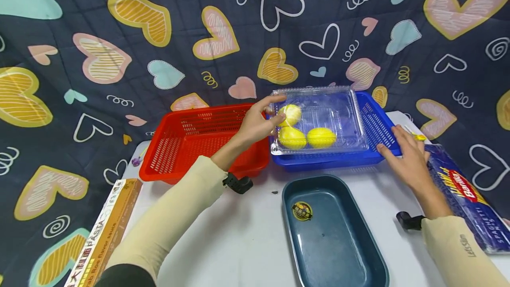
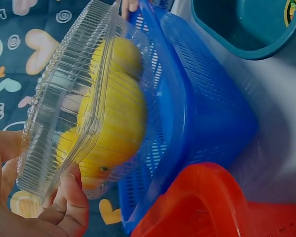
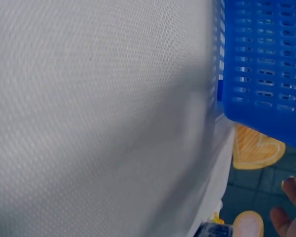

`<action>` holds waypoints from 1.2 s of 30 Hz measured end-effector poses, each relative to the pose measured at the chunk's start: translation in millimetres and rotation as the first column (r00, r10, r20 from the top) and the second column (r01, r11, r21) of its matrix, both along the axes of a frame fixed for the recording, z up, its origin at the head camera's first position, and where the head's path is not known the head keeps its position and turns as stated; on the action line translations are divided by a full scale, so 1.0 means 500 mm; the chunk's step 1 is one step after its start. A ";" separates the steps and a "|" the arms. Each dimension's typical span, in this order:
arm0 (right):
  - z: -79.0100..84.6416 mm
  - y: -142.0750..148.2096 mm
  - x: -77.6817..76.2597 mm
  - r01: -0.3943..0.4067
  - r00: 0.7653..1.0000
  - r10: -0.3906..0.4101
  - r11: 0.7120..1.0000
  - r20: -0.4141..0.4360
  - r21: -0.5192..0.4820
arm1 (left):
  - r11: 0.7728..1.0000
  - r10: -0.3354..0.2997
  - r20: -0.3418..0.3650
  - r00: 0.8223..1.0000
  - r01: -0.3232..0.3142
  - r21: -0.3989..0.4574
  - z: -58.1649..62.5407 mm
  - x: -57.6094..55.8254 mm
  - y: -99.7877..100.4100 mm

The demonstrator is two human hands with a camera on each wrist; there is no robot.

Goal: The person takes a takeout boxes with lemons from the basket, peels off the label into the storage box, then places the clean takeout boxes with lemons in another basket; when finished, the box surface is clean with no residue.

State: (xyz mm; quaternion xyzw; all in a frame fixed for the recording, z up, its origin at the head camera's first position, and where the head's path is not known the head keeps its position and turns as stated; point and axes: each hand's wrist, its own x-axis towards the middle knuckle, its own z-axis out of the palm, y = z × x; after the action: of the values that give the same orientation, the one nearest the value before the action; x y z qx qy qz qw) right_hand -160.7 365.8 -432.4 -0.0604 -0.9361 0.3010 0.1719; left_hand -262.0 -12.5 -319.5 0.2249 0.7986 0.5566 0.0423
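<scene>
A clear plastic clamshell box (image 1: 338, 121) sits tilted over the blue basket (image 1: 376, 121), its lid down. Three yellow lemons (image 1: 321, 137) show through it, gathered toward its left side. My left hand (image 1: 260, 121) grips the box's left edge, thumb on one side and fingers on the other; in the left wrist view, the pinching fingers (image 2: 71, 200) hold its rim beside the lemons (image 2: 121, 118). At the blue basket's right front corner is my right hand (image 1: 408, 160), thumb near the rim and fingers extended along the outside. The right wrist view catches only its fingertips (image 3: 295, 195).
To the left stands a red basket (image 1: 167, 156). A dark teal tray (image 1: 334, 238) lies in front of the blue basket. A blue spaghetti pack (image 1: 466, 189) is at the right, a pasta box (image 1: 107, 229) at the left. Heart-patterned cloth (image 1: 159, 79) hangs behind.
</scene>
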 end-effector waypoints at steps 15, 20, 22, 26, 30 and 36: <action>-0.007 0.009 0.006 -0.001 1.000 0.001 1.000 -0.007 0.014 | 0.985 0.059 0.023 0.998 -0.055 -0.162 -0.037 -0.046 0.092; -0.006 0.011 0.008 0.000 1.000 0.000 1.000 0.009 0.016 | 0.975 0.086 0.009 0.996 -0.082 -0.208 -0.049 -0.061 0.115; -0.007 0.012 0.007 0.002 1.000 -0.002 1.000 0.010 0.014 | 0.971 0.093 0.000 0.996 -0.091 -0.220 -0.053 -0.067 0.121; -0.007 0.011 0.004 0.004 1.000 -0.004 1.000 0.010 0.011 | 0.964 0.114 -0.022 0.993 -0.116 -0.238 -0.060 -0.080 0.131; -0.005 0.009 0.002 0.004 1.000 -0.004 1.000 0.014 0.007 | 0.952 0.147 -0.054 0.988 -0.156 -0.265 -0.069 -0.092 0.142; -0.004 0.005 0.000 -0.003 1.000 0.003 1.000 0.015 -0.002 | 0.940 0.155 -0.025 0.988 -0.155 -0.304 -0.073 -0.100 0.152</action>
State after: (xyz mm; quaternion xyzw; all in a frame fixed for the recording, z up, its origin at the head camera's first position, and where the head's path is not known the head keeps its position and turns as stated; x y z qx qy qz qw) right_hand -160.6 368.4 -434.3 -0.0614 -0.9372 0.3016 0.1643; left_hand -311.9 63.3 -355.8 0.1524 0.8903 0.4280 0.0321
